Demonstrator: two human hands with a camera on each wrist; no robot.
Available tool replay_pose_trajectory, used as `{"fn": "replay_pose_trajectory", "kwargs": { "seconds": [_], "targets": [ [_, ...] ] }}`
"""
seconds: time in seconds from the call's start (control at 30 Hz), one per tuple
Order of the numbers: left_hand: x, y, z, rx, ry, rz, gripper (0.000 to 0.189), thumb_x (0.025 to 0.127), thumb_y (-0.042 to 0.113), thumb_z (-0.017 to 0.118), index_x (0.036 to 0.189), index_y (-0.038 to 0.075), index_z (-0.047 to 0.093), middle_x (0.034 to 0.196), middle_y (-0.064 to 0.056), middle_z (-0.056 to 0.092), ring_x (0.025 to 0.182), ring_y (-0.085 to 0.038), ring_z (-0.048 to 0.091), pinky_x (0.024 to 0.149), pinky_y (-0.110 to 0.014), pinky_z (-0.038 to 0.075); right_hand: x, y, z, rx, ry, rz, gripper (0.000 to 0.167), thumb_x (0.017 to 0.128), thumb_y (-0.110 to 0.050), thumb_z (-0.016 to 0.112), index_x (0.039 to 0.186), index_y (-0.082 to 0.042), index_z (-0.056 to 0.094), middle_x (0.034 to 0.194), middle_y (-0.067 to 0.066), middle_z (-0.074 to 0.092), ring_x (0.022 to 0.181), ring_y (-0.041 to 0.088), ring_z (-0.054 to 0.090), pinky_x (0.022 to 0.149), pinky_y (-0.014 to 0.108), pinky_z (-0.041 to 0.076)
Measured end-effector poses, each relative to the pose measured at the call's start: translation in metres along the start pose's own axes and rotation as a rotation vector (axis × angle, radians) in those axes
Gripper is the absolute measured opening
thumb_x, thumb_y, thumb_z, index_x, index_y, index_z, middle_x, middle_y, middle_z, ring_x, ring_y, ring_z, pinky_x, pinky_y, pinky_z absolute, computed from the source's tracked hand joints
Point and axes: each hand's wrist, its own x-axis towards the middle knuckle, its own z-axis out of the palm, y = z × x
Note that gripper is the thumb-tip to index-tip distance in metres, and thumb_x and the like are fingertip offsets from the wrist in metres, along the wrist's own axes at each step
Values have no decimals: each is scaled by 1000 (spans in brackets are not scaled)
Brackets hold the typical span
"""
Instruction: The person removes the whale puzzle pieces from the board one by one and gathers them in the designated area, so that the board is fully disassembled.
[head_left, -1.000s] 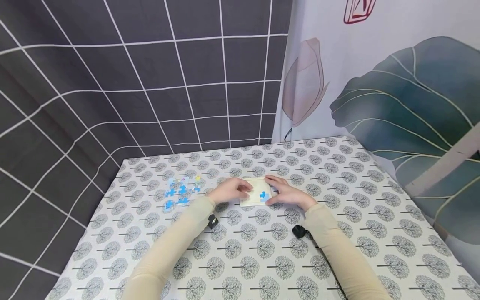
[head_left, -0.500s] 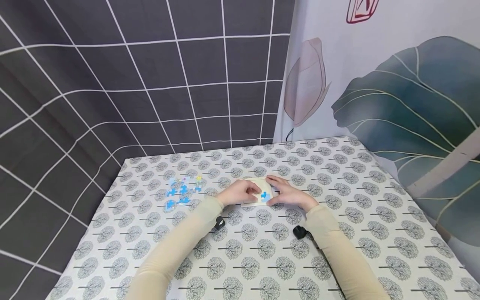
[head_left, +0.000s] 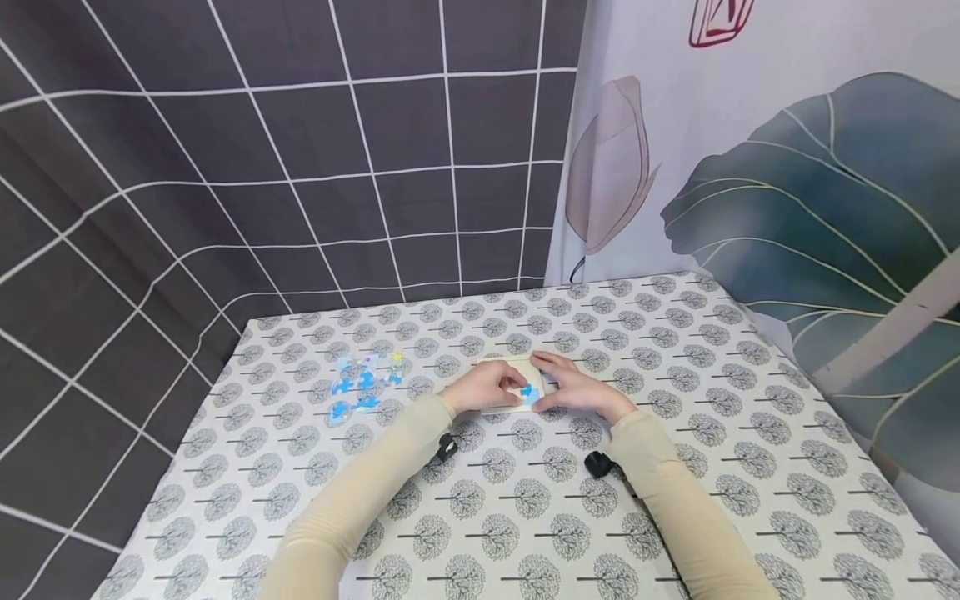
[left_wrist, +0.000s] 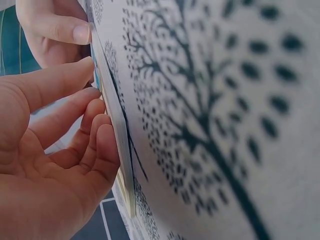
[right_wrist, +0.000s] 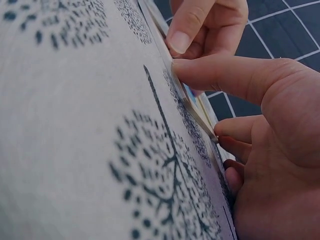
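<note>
A shallow cream puzzle tray (head_left: 525,367) lies on the table between both hands, with blue puzzle pieces (head_left: 532,400) in its near right corner. My left hand (head_left: 483,386) reaches over the tray from the left. Its thumb and index finger pinch together at a small puzzle piece (left_wrist: 96,75), mostly hidden by the fingertips, beside the blue ones. My right hand (head_left: 577,390) holds the tray's right side, thumb at the near corner and fingers at the far one. In the right wrist view, its fingertips touch the tray's edge (right_wrist: 202,117).
Several loose blue-and-white puzzle pieces (head_left: 366,381) lie on the left of the table, one with a yellow patch (head_left: 397,357). A tree-print cloth (head_left: 498,500) covers the table. Dark checked curtain (head_left: 375,167) and a pale printed curtain (head_left: 622,167) hang behind.
My left hand has moved right across the tray, from its left edge to beside the blue pieces. My right hand has stayed at the tray's right side.
</note>
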Motion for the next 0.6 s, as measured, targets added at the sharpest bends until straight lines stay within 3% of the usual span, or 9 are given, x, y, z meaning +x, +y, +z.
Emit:
{"fn": "replay_pose_trajectory", "kwargs": {
  "seconds": [0.37,0.6],
  "targets": [
    [4,3,4,15,10,-36,35,84,8,78,117,0,70,104,-3,71,86,-10,57,83,-23,49,-3,-5,-1,19,4,7,101,78,-27,82,156,2,26,166,17,14,151,42,6,117,67,3],
    [6,5,5,25,16,-38,33,82,7,79,114,1,70,102,-1,70,84,-10,56,81,-24,49,-4,-7,-1,31,3,15,101,78,-26,82,157,1,25,167,16,13,151,42,5,116,67,3]
  ]
}}
